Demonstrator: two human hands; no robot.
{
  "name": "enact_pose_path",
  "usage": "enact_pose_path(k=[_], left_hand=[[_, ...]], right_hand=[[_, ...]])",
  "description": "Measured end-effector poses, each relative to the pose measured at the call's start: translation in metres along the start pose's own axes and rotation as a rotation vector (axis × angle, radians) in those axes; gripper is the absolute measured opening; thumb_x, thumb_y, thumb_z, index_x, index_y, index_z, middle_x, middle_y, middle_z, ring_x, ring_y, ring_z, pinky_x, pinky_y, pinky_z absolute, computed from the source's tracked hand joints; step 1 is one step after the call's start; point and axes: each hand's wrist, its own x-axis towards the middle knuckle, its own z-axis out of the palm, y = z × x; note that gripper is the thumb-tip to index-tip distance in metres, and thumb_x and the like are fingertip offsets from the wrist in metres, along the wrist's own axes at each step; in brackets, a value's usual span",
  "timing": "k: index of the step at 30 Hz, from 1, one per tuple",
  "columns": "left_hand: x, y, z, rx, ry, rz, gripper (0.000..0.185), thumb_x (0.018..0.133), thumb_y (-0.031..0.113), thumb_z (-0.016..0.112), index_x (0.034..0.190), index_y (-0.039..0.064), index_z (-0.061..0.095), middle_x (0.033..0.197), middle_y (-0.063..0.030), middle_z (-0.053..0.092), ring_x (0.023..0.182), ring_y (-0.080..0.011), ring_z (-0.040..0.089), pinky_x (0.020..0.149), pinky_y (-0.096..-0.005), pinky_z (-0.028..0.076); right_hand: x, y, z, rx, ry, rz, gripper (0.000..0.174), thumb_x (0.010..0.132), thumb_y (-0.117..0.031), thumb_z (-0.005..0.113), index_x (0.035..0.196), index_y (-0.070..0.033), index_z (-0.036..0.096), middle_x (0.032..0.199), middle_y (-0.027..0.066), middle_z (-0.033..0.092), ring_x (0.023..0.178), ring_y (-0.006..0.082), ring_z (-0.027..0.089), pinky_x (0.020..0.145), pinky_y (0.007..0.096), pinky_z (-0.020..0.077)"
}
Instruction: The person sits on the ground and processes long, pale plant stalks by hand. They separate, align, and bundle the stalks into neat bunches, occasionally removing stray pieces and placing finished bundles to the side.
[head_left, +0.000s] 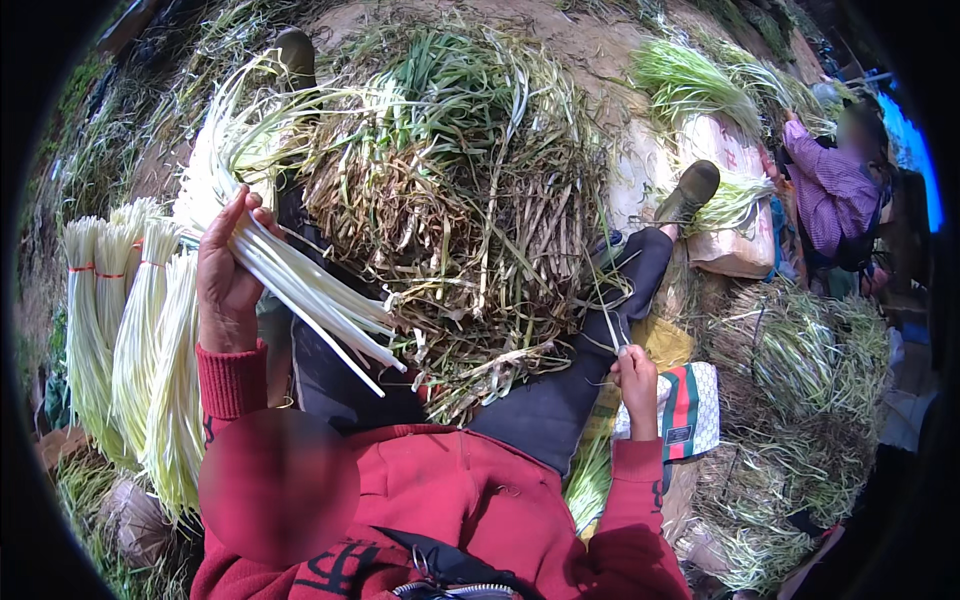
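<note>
My left hand is wrapped around a loose bunch of white-stemmed greens, which look like blanched chives. Their white ends point towards my lap, and the pale leaves spread up and away past my fingers. Over my right thigh, my right hand pinches a thin pale leaf strand between thumb and fingers. A large heap of uncleaned stalks lies between my legs, with dry brown husks at the near side and green leaves at the far side.
Bundles of white stalks, some tied with red bands, stand at my left. Beyond my right foot, greens lie on a pale wrapped block. A person in a checked top sits at the far right. More trimmings and a patterned cloth bag lie at my right.
</note>
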Motion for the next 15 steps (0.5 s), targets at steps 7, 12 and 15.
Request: enact_pose_path(k=[7,12,15], left_hand=[[0.001,-0.009,0.011,-0.249,-0.170,-0.083,0.018,0.088,0.014,0.052,0.104,0.005,0.052,0.087,-0.0039,0.057,0.075,-0.0151,0.058,0.068,-0.0345,0.051],[-0.004,-0.017,0.028,-0.203,-0.130,-0.071,0.012,0.090,0.015,0.050,0.097,0.006,0.055,0.087,-0.0058,0.060,0.079,-0.0185,0.061,0.072,-0.0401,0.052],[-0.001,-0.030,0.016,-0.198,-0.128,-0.155,0.015,0.090,0.015,0.049,0.102,0.005,0.050,0.077,-0.0013,0.052,0.068,-0.0127,0.055,0.066,-0.0360,0.053]], right_hand=[[0.007,-0.189,0.109,0.070,-0.265,-0.868,0.043,0.085,-0.037,0.056,0.111,-0.003,0.057,0.108,0.0144,0.059,0.105,0.0298,0.054,0.091,0.0348,0.0407],[-0.004,-0.186,0.168,0.122,-0.660,-0.881,0.032,0.090,-0.030,0.048,0.107,-0.004,0.056,0.091,0.0121,0.061,0.080,0.0291,0.060,0.068,0.0350,0.0487],[-0.030,-0.171,0.153,0.148,-0.572,-0.900,0.019,0.088,-0.020,0.053,0.092,-0.002,0.058,0.074,0.0113,0.059,0.065,0.0299,0.060,0.056,0.0350,0.0484]])
